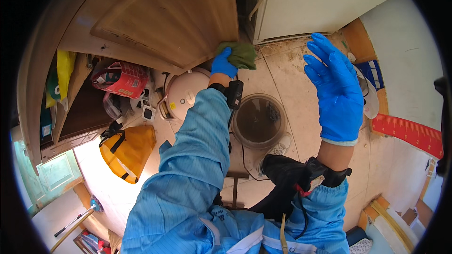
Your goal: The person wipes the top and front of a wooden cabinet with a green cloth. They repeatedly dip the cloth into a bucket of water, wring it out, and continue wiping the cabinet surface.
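Right of centre in the frame, nearest the camera, the right hand (pixel 336 89) in a blue glove is raised with fingers spread wide and holds nothing. Further off, at upper centre, the left hand (pixel 223 64), also gloved in blue, is closed around a green cloth (pixel 241 54), pressing it against the lower edge of a wooden cupboard door (pixel 160 14). Beyond and below lie a round bucket (pixel 259 121) at centre and a yellow bag (pixel 128 150) at lower left.
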Available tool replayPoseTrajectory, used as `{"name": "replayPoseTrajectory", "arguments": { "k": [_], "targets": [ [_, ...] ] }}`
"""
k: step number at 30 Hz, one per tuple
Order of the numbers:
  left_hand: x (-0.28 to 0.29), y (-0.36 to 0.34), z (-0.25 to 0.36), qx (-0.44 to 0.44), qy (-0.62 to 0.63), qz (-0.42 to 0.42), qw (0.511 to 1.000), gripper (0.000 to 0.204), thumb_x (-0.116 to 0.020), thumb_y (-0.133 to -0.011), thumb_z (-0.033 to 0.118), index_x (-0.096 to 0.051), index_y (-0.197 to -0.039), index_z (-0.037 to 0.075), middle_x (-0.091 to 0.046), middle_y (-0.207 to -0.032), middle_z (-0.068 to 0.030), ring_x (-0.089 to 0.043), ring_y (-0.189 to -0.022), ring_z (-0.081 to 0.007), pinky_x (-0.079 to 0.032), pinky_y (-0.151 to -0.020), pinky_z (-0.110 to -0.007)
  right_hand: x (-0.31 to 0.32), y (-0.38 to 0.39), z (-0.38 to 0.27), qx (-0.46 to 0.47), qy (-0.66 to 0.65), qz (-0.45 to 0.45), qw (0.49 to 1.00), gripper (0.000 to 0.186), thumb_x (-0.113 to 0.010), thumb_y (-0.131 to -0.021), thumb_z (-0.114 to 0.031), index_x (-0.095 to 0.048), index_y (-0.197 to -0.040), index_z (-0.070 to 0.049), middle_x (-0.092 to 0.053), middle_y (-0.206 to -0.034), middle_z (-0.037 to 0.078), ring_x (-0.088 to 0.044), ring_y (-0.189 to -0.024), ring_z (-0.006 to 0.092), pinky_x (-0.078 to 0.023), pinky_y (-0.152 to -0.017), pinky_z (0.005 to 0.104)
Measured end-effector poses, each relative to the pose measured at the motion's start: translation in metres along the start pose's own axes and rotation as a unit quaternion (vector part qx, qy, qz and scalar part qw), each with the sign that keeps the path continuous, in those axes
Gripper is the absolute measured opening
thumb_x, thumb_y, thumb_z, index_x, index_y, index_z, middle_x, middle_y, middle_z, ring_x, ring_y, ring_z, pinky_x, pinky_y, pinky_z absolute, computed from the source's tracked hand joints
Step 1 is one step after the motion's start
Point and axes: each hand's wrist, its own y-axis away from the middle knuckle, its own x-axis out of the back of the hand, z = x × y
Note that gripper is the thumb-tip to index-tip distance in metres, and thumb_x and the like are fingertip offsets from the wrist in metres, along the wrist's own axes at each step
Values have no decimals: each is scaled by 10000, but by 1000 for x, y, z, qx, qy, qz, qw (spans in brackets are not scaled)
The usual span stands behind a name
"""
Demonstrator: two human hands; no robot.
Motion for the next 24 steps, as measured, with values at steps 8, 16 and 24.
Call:
{"name": "replayPoseTrajectory", "arguments": {
  "k": [8, 16, 24],
  "targets": [
    [15, 7, 4, -7, -245, -16, 969, 391, -650, -939, 129, -569, -1307, 24, -642, -1233, -139, -623, -1069, -322, -525, -924, -427, -5, -2, -2, 2, -9, -19, 1000, 375, -549, -1002, -284, -621, -1278, -41, -618, -1326, 160, -634, -1157, 269, -533, -956, 368],
    [12, 16, -2, -216, -171, 114, 955, 423, -617, -957, 146, -541, -1348, 3, -626, -1262, -158, -624, -1062, -332, -527, -911, -419, -12, -3, 1, 0, 9, -21, 1000, 392, -507, -1017, -264, -597, -1302, -10, -577, -1371, 194, -609, -1206, 300, -536, -958, 366],
    [0, -12, -7, -100, -95, 17, 990, 380, -589, -977, 147, -537, -1337, 36, -609, -1276, -154, -614, -1074, -341, -536, -902, -459, -10, -5, 4, -4, 22, -41, 999, 406, -500, -1019, -283, -600, -1303, -12, -581, -1369, 190, -615, -1196, 300, -532, -964, 371]
  ]
}}
